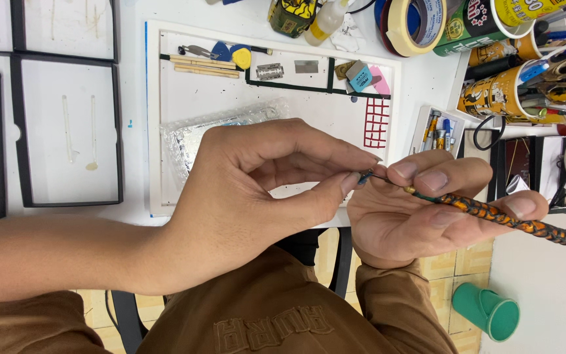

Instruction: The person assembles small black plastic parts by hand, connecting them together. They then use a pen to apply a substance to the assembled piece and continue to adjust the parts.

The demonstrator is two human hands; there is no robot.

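The white bench carries everything, with a white work board lying across its middle and black-framed trays along its left edge. On the board sit a crumpled sheet of bubble wrap, two thin wooden sticks and a razor blade near its far edge. A roll of masking tape and printed cups full of tools crowd the bench's far right corner.

In front of the bench's near edge, the left hand pinches narrow, thumb and forefinger closed on a small blue-green tip. The right hand is closed around an orange-and-black patterned stick, which slants off to the right. The step in hand looks like fine work at the stick's thin end; the next move probably calls for a steady right grip and a delicate left pinch.
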